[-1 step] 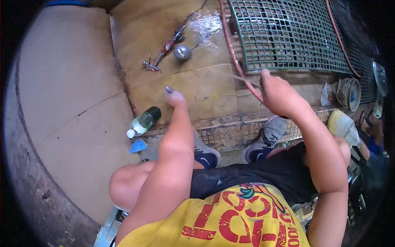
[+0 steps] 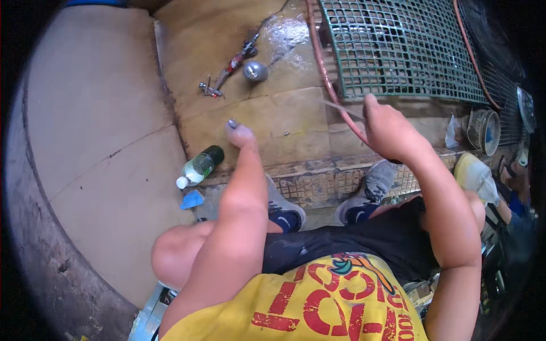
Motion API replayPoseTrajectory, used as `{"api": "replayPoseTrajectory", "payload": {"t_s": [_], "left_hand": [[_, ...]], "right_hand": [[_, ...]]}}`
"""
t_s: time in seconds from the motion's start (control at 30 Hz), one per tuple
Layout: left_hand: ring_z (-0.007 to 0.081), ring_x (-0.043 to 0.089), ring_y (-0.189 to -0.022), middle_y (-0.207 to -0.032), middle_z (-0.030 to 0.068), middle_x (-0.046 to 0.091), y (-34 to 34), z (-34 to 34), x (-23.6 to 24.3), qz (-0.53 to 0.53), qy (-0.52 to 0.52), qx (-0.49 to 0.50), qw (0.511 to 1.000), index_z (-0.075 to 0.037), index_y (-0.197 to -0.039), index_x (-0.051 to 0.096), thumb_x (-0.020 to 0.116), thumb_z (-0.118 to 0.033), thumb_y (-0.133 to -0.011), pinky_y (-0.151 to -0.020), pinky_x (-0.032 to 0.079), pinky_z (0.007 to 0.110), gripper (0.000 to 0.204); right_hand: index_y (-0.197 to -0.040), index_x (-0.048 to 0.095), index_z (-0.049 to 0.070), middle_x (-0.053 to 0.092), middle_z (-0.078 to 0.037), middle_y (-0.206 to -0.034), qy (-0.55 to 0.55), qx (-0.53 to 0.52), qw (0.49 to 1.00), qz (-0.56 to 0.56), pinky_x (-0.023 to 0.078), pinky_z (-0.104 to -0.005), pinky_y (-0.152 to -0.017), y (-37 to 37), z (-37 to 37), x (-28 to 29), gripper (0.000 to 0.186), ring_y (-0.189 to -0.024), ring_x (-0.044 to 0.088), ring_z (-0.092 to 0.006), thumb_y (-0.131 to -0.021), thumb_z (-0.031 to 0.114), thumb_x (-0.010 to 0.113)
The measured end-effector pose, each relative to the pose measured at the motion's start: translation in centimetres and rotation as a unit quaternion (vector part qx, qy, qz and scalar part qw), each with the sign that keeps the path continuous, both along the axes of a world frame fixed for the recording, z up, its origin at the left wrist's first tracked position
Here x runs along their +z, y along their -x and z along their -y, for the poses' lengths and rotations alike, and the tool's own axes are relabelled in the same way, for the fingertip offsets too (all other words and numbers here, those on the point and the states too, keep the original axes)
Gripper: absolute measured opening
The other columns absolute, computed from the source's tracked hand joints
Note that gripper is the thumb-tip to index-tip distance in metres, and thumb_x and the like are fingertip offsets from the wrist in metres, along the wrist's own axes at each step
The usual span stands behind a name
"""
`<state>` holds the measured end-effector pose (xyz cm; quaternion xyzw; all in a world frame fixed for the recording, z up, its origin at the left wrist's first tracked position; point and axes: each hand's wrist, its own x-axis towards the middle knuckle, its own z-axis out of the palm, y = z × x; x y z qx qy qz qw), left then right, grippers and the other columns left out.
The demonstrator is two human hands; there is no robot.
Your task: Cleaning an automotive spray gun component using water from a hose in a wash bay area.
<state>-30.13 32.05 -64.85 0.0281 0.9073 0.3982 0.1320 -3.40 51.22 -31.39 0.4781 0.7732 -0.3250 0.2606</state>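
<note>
My left hand (image 2: pixel 243 137) is closed above the brown sheeting. A small silvery-grey piece (image 2: pixel 232 123) sticks out at its fingertips; its kind I cannot make out. Over to the right, my right hand (image 2: pixel 389 133) grips a thin, flat, greyish strip (image 2: pixel 336 106) whose tip points left toward the other hand. Part of the strip crosses in front of a pinkish hose (image 2: pixel 326 78). Closest to my left forearm lies a green-and-clear plastic bottle (image 2: pixel 202 165) with a white cap, tilted on its side.
A spray gun (image 2: pixel 211 90) with a red-and-black fitting and a round grey cup (image 2: pixel 255 71) lies beyond my left hand. Green wire grating (image 2: pixel 406 51) fills the far right. A bucket (image 2: pixel 484 131), a blue scrap (image 2: pixel 192 199) and a ridged step edge (image 2: pixel 315 190) are nearby.
The strip in my right hand was blurred and now shows more sharply, its tip slightly shifted. Both hands stay in nearly the same places.
</note>
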Motion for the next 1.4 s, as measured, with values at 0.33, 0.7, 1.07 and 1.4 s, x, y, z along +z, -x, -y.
{"api": "replayPoseTrajectory", "payload": {"t_s": [0.33,0.7,1.07,1.4], "left_hand": [[0.0398,0.064,-0.077,-0.085,0.0210,0.068,-2.5,4.7,3.4,0.063,0.170,-0.270,0.946,-0.001,-0.088,0.060,0.077,-0.018,-0.087,-0.073,0.051,0.047,0.024],[0.0472,0.063,-0.101,-0.106,0.0274,0.067,-2.5,4.4,2.8,0.059,0.285,-0.320,0.902,0.001,-0.104,0.061,0.065,-0.014,-0.092,-0.088,0.051,0.053,0.020],[0.0305,0.060,-0.069,-0.089,0.0156,0.063,-1.3,-7.5,1.4,0.243,-0.046,-0.234,0.940,-0.006,-0.099,0.056,0.055,-0.021,-0.094,-0.064,0.049,0.044,0.016],[0.0102,0.040,-0.052,-0.068,-0.0017,0.045,-8.6,-17.2,6.1,0.635,-0.251,-0.141,0.717,-0.011,-0.100,0.058,0.046,-0.013,-0.101,-0.046,0.032,0.026,0.013]], "right_hand": [[-0.103,0.043,-0.005,0.066,-0.033,-0.083,-0.068,0.019,0.993,-0.094,0.052,-0.0571,-0.076,1.3,-0.7,-1.2,0.038,-0.084,0.064,-0.0518,-0.097,0.026,0.064],[-0.108,0.043,-0.005,0.066,-0.032,-0.087,-0.032,0.028,0.996,-0.078,0.051,-0.0580,-0.078,2.3,0.4,-1.3,0.030,-0.086,0.064,-0.0517,-0.101,0.022,0.055],[-0.110,0.043,-0.004,0.067,-0.034,-0.094,0.029,0.048,0.996,-0.064,0.051,-0.0583,-0.083,4.7,1.7,-0.7,0.024,-0.093,0.065,-0.0516,-0.088,-0.002,0.049],[-0.104,0.043,-0.003,0.066,-0.032,-0.091,-0.020,-0.017,0.996,-0.088,0.048,-0.0574,-0.077,2.2,0.7,0.4,0.020,-0.089,0.061,-0.0526,-0.097,0.012,0.054]]}}
